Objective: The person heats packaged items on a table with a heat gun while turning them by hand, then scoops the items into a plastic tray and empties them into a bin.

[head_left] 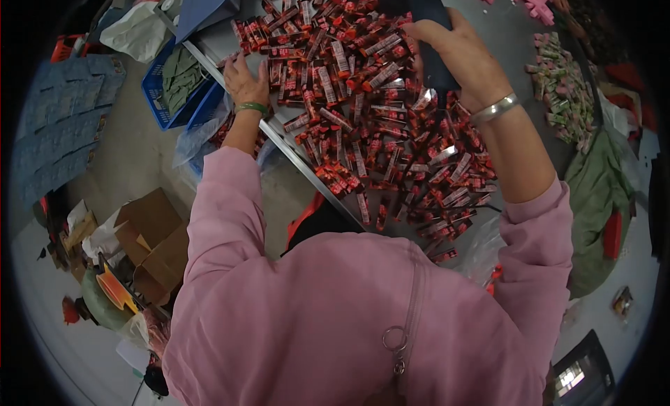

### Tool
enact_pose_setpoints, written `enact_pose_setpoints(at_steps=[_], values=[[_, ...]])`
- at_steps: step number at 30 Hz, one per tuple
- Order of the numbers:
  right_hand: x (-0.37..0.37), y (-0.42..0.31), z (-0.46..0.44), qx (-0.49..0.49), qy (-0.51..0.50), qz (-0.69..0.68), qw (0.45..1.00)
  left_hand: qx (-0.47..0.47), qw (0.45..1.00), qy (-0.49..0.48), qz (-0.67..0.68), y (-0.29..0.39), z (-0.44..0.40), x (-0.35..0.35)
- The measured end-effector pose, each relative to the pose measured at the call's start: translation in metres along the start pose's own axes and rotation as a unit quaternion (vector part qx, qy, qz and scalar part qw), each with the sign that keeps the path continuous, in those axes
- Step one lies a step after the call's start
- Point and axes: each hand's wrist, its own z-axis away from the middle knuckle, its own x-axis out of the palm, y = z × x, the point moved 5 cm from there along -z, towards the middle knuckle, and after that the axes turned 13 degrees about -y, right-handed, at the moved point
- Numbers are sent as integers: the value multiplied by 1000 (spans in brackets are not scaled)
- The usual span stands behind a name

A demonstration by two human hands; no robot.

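Note:
A wide heap of small red printed packets (324, 85), many showing a pale barcode panel, covers the metal tabletop. At the heap's left side, beside the table edge, is my left hand (244, 84). Its thumb and fingers are apart, with the fingertips close to some packets, and a green bangle circles the wrist. My right hand (469, 61) hovers over the heap's far right side, wearing a silver bangle. The thumb stretches left, away from the other fingers, which are partly hidden behind the hand. I see nothing held in either hand.
A raised metal edge (307, 170) borders the table's left. Below it stands a blue crate (155, 92) with green cloth-like material. Green-and-pink packets (562, 92) lie at the right, pink pieces (534, 3) at the back. An open cardboard box (157, 249) sits lower left.

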Motion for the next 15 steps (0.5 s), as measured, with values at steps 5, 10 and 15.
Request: enact_pose_setpoints(at_steps=[5, 10, 15], values=[[14, -5, 6, 28, -100, -12, 995, -147, 989, -28, -10, -40, -16, 1], [0, 0, 0, 33, -14, 29, 999, -112, 987, -95, -68, -36, -28, 5], [-15, 8, 0, 14, 24, 41, 999, -47, 983, -121, 133, 10, -23, 9]])
